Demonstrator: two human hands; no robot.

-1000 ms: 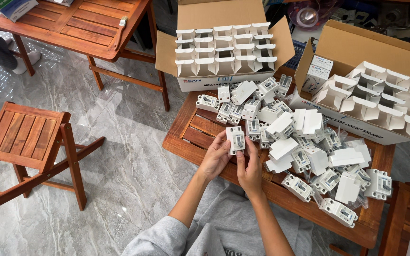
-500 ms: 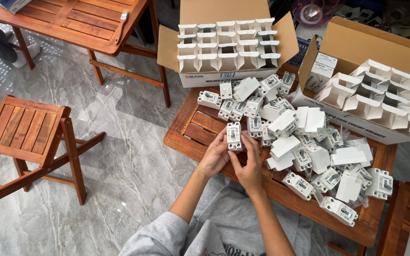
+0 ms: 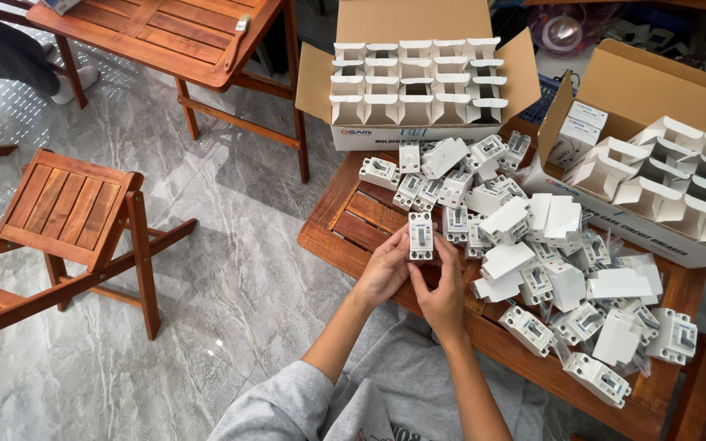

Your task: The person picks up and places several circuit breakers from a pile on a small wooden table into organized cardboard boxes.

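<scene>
Two hands met over the near edge of the wooden bench (image 3: 345,237), both closed on one white circuit breaker (image 3: 421,237) held upright between them. The left hand (image 3: 383,272) curled its fingers (image 3: 398,245) narrowly around the breaker's left side; the right hand (image 3: 443,286) pinched the lower right side, its fingers (image 3: 443,249) drawn close and touching the casing. Just beyond lay a loose heap of white breakers (image 3: 525,237) and small folded white cartons (image 3: 508,261), spread across the slats. Farther back stood an open cardboard box (image 3: 410,73) filled with rows of empty white cartons, and to its right a second open box (image 3: 655,163), tilted, likewise packed.
</scene>
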